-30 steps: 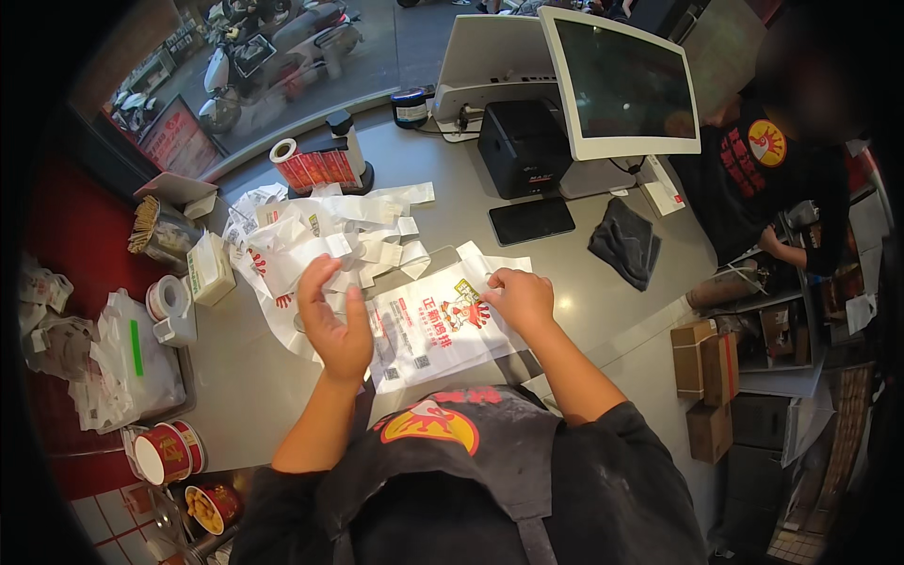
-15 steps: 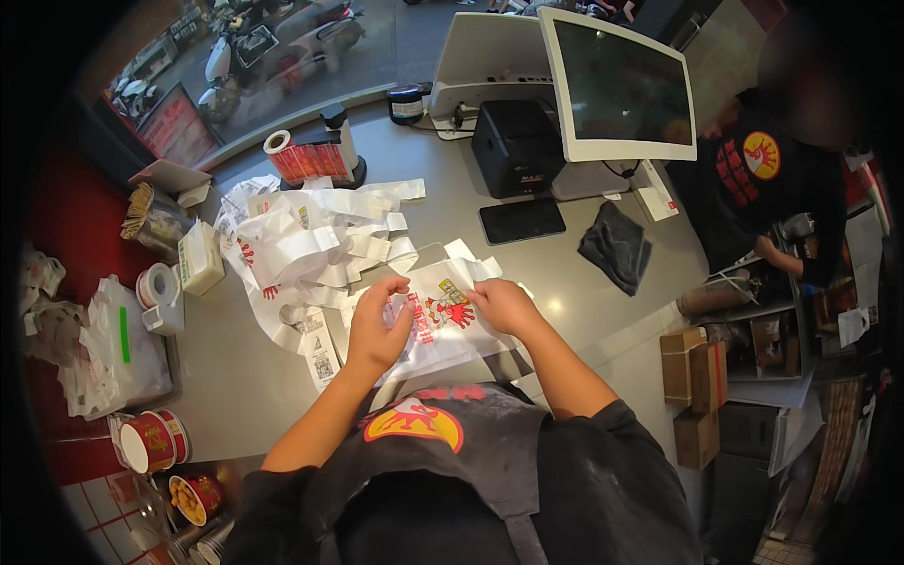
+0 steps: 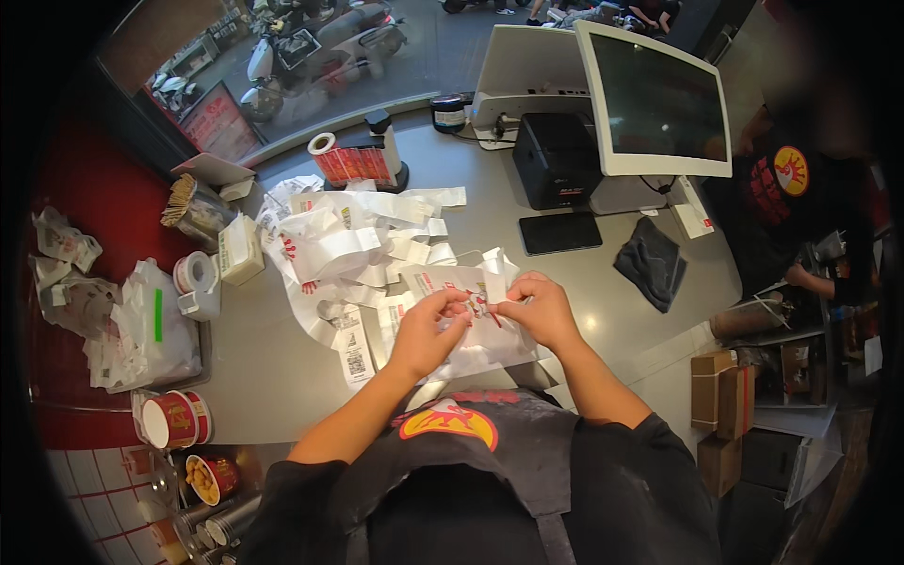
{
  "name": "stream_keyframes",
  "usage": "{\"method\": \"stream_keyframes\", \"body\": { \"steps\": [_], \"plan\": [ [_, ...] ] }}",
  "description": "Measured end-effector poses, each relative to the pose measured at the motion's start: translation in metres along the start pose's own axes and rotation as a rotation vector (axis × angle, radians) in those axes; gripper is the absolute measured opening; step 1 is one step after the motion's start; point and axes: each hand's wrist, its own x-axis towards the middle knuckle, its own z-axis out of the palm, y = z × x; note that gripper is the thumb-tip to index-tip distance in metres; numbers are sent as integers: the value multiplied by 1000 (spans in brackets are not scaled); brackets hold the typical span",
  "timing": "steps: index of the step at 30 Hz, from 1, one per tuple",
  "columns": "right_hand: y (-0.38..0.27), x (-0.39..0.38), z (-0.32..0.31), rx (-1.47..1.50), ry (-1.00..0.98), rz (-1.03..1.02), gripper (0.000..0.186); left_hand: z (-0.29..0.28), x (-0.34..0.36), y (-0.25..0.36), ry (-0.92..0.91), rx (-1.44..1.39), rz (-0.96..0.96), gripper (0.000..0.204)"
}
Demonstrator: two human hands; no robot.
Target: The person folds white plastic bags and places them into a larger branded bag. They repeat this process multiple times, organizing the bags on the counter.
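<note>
1. Both hands meet over the near edge of the grey counter [image 3: 282, 377], right in front of the person.
2. The left hand [image 3: 428, 330] pinches the top edge of a white printed paper bag [image 3: 471, 325], fingers closed on it.
3. The right hand [image 3: 537, 311] grips the same edge just beside it, also closed on the paper.
4. The bag lies flat on the counter under the hands; whether it's being folded is hard to tell from here.
5. Just left and farther off sits a messy pile of receipts and white bags [image 3: 348, 235].
6. On the far right stands a monitor [image 3: 659, 99], with a dark cloth [image 3: 650, 264] near it.
</note>
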Motion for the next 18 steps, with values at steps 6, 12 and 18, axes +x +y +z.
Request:
{"method": "stream_keyframes", "body": {
  "steps": [6, 12, 18],
  "plan": [
    [-18, 3, 20, 521, -227, 354, 36, 12, 5, 6, -63, -148, -153, 20],
    [-22, 1, 1, 947, -325, 407, 32, -18, 12, -10, 8, -962, -309, 6],
    [6, 2, 7, 771, -203, 538, 34, -39, -4, 1, -160, -1491, -258, 17]
  ]
}}
